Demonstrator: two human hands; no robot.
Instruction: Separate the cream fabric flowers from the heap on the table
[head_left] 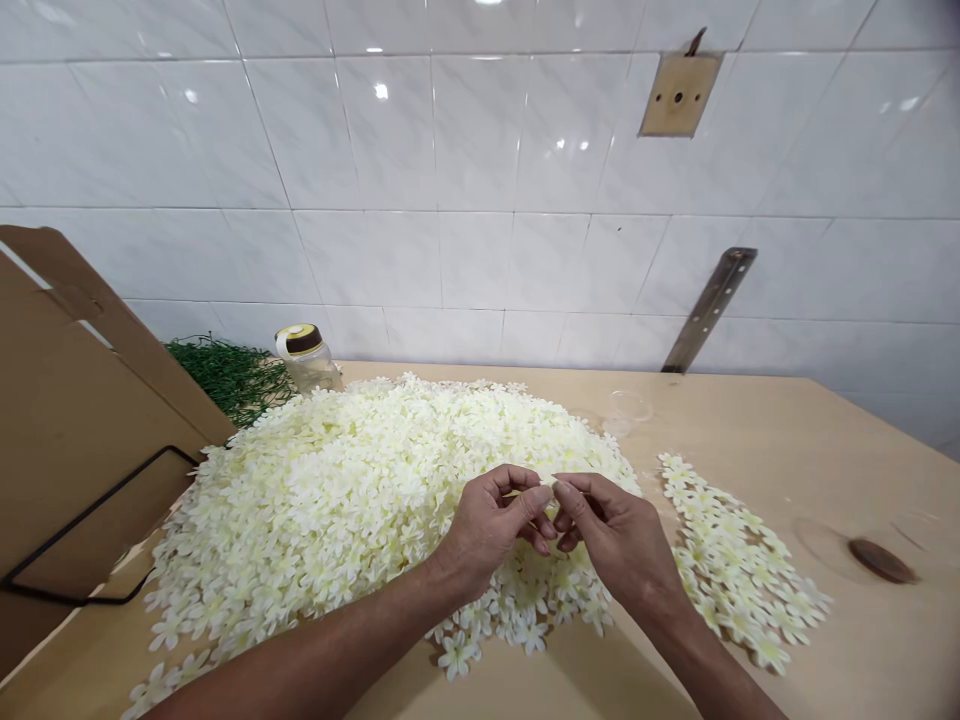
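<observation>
My left hand (500, 520) and my right hand (609, 522) meet over the front right of a large pile of pale yellow-white artificial flowers (360, 470). Thumb and fingers of both hands pinch one small white artificial flower (549, 482) between them, mostly covered by the fingertips. To the right of my right hand, a smaller group of the same flowers (739, 560) lies spread in a flat band on the table.
At left stands a cardboard box (90, 400) beside a black wire frame (82, 510). Behind the pile are green artificial foliage (232, 375) and a clear bottle (311, 365) with a brown lid. A metal bracket (709, 310) leans by the tiled wall. A brown oval object (883, 560) lies right.
</observation>
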